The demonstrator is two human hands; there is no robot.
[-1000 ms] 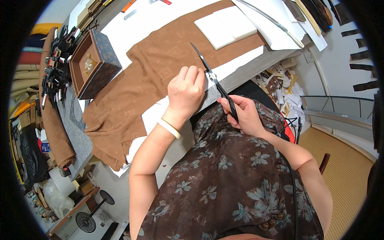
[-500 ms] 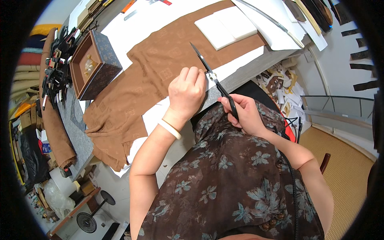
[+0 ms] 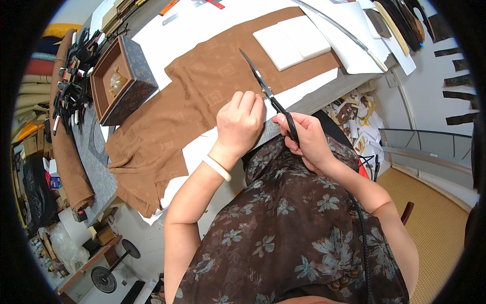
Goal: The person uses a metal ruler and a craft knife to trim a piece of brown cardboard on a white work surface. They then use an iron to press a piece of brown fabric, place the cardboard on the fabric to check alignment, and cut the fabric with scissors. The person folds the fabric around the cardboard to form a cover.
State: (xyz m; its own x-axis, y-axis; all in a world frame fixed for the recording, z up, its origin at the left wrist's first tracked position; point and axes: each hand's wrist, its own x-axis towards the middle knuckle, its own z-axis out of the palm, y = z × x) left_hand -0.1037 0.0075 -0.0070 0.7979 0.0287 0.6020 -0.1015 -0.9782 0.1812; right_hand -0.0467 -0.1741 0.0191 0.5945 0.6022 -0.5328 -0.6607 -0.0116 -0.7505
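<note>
My right hand (image 3: 309, 139) grips a pair of scissors (image 3: 258, 77) by its black handles. The long dark blades look together and slant up to the left over the brown patterned cloth (image 3: 202, 76). My left hand (image 3: 240, 121), with a pale bangle on its wrist, rests at the cloth's near edge beside the scissors' pivot. Its fingers are curled in, and what they hold, if anything, is hidden. Under the cloth lies white paper (image 3: 190, 161), showing along the near edge. A stack of two white slabs (image 3: 292, 43) sits on the cloth's far right part.
At the left stands a dark box (image 3: 134, 81) with a small ornament inside, beside a cluster of pens and tools (image 3: 73, 86). A brown fabric roll (image 3: 73, 167) runs along the table's left side. Paper and cloth scraps (image 3: 357, 119) are piled beyond the right edge.
My right hand and the scissors have moved slightly up, and the left hand has shifted a little to the right. The whole view has shifted slightly. The cloth stays in place.
</note>
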